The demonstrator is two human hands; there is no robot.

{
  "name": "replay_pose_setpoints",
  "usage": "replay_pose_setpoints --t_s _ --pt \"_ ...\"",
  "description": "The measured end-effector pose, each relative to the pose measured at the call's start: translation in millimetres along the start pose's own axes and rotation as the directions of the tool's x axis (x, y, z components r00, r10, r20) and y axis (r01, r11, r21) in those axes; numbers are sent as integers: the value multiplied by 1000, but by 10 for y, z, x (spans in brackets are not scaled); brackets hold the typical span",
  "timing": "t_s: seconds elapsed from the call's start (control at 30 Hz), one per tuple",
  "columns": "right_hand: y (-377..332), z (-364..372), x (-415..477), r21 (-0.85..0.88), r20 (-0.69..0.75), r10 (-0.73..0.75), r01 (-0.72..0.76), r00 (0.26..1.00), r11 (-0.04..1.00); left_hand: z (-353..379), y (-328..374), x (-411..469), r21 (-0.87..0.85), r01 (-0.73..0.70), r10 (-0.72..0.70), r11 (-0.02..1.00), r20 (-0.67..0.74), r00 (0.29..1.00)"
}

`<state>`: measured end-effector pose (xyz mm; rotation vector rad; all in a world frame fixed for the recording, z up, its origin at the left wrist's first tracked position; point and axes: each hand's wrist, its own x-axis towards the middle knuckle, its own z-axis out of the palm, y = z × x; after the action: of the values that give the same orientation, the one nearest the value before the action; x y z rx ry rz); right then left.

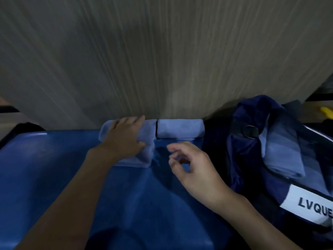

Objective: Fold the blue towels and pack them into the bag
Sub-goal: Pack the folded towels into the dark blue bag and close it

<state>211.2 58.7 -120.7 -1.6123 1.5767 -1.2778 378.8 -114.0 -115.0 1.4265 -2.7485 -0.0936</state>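
**Two folded towels at the far edge, bag to the right**

The right hand (191, 168) hovers over the blue plastic surface (54, 168), fingers loosely curled and holding nothing. Beyond it, the left hand (124, 139) lies flat, fingers spread, on the left folded towel (146, 154). The right folded towel (180, 128) sits just beside that one along the surface's far edge, against the wood-grain wall (162, 51). At the right edge slumps the navy bag (252, 177), with a light-blue fold of cloth (281, 150) on top of it.

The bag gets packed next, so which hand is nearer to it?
Right. The right hand hovers just left of the bag; the left hand rests on a folded towel farther left.
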Motion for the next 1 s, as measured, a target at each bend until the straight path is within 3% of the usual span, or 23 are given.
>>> replay_pose_setpoints --t_s 0.13,0.33,0.53,0.6,0.7,0.87,1.0 --pt "66 56 49 -12 20 21 -20 1000 1000 -97 -75 23 136 17 -21 991 32 999" --pt "154 45 32 -45 2 10 -10 1000 999 -219 -99 -31 -115 49 -46 992 31 998" --pt "117 -19 11 57 -60 34 -31 998 998 -400 169 -124 -277 -29 -40 960 -238 970" --pt "58 -66 17 155 -81 67 -53 994 986 -501 370 -159 -483 -113 -36 869 -289 957" --pt "-37 -202 22 241 -70 133 -113 989 964 -599 765 -232 -751 -233 -73 617 -350 934" --pt "-206 -495 -42 486 -37 207 -164 978 859 -618 1324 -303 -961 -73 -142 269 -114 983" --pt "-225 -721 -181 481 -95 181 -114 979 869 -583 1677 -312 -990 -38 -154 136 -59 986"
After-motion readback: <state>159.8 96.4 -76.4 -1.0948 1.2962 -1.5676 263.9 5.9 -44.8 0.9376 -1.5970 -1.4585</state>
